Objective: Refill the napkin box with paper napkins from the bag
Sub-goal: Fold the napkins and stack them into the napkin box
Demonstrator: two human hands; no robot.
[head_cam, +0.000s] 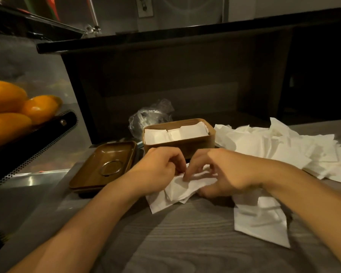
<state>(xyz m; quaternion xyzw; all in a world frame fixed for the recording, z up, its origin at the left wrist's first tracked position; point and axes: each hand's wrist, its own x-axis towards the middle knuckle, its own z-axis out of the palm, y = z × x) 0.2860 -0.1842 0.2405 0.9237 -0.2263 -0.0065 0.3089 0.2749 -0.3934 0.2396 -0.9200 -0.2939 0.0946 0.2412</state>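
While pinching one crumpled napkin (182, 187) on the worktop (185, 243) with curled fingers of left hand (158, 170) and right hand (220, 172), facing the napkin box (178, 143) just beyond, long axis crosswise, equally near both.

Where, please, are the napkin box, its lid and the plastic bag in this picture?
napkin box (178, 145): head view, on its brown front wall.
lid (104, 166): head view, on its upturned inner face.
plastic bag (149, 115): head view, on its crumpled clear film.
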